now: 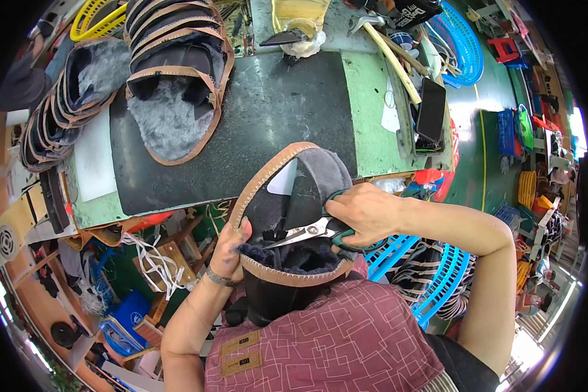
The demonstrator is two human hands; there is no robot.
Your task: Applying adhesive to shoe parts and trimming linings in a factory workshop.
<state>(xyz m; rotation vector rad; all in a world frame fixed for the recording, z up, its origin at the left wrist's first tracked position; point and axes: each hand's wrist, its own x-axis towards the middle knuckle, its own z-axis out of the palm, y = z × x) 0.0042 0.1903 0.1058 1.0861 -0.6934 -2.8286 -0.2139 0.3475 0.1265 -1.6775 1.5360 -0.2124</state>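
Workbench [362, 91] — slipper stacks [176, 49] left, hammer [392, 62] right — scissors [313, 230] at held slipper [258, 212].

Scene bright, mostly even; strip light [558, 312] glows at lower right; white glare at right edge; pale sheen on black mat [274, 98], upper centre; bright reflection on green floor [467, 157], upper right; darker beneath table [366, 85], left of centre; scissors [298, 235] sharp at centre; fisheye rim bends lines, softens detail, corners black.

Slipper stacks [176, 124] lie left on the workbench [366, 124]; hammer [393, 65] and phone [431, 110] lie right; scissors [315, 230] are before it.
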